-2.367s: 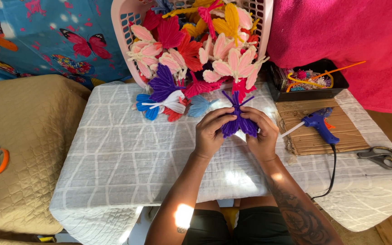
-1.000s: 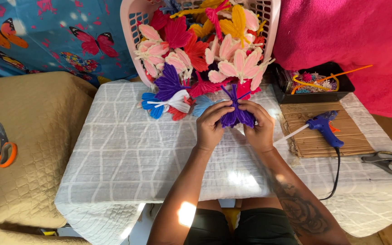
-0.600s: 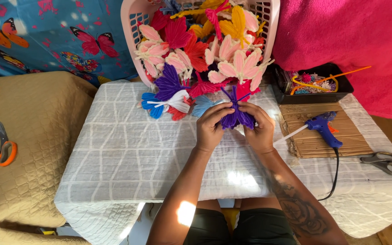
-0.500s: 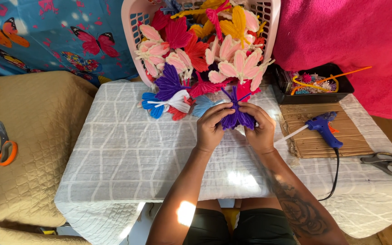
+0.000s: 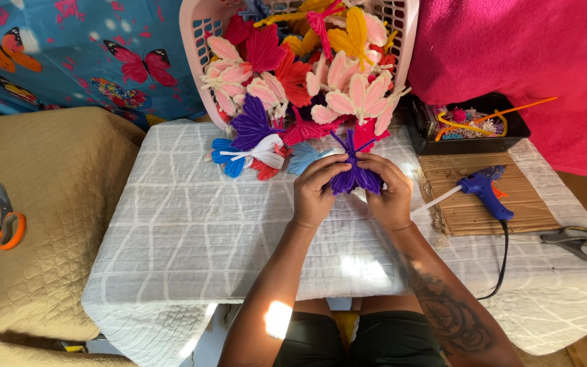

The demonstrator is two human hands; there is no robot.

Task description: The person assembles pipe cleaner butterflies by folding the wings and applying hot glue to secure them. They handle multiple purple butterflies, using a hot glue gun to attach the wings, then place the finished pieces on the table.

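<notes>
Both hands stay closed on the purple yarn butterfly (image 5: 353, 177): left hand (image 5: 317, 190) at its 9 o'clock, right hand (image 5: 388, 194) at 3. I see no shift; shaping continues at table (image 5: 191, 231) centre.

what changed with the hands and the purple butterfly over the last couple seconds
Almost nothing. Both hands, left hand and right hand, keep pinching the purple butterfly between them at the same spot on the white table cover. The glue gun, grey scissors and pink basket stayed put.
</notes>
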